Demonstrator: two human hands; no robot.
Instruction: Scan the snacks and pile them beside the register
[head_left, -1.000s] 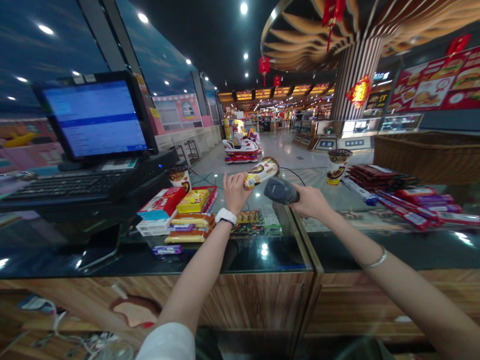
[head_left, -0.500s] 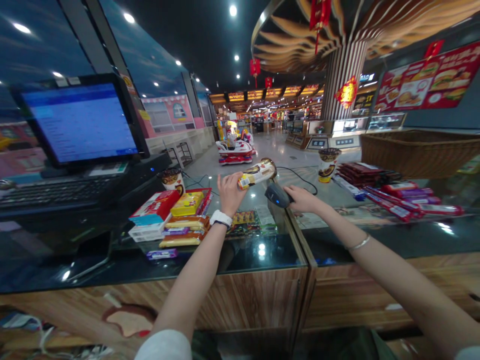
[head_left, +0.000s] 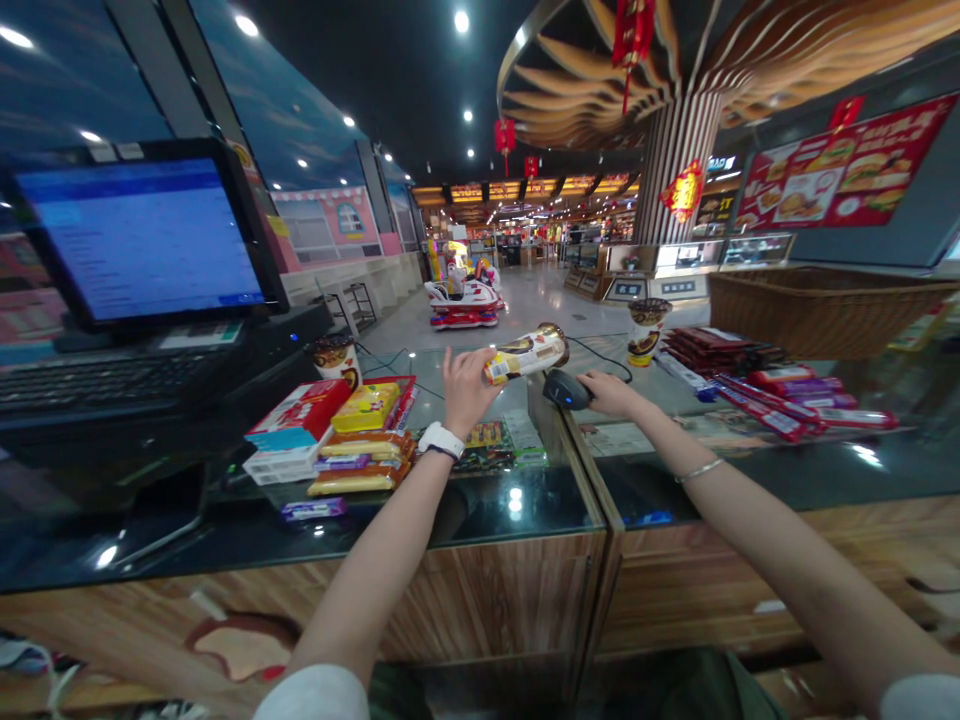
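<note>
My left hand (head_left: 468,388) grips a printed snack cup (head_left: 529,353) by its base end, tilted nearly on its side above the glass counter, its brown lid to the right. Just below and right of the cup is a dark barcode scanner (head_left: 567,389), with my right hand (head_left: 611,393) closed around it. The scanner's head points left, and a small blue light shows on it. A similar cup (head_left: 646,332) stands upright beyond my right hand. Another cup (head_left: 337,361) is upright at the left, behind a stack of snack packs (head_left: 362,447).
A monitor (head_left: 142,235) and keyboard (head_left: 142,385) occupy the left. Dark red packets (head_left: 712,350) and long wrapped bars (head_left: 761,405) lie on the right, before a wicker basket (head_left: 825,305). The scanner's cable (head_left: 600,350) loops behind it. A small purple pack (head_left: 313,509) lies near the front edge.
The cup and scanner have shifted slightly right in view, while the surroundings have slid a little left. Both hands keep their hold.
</note>
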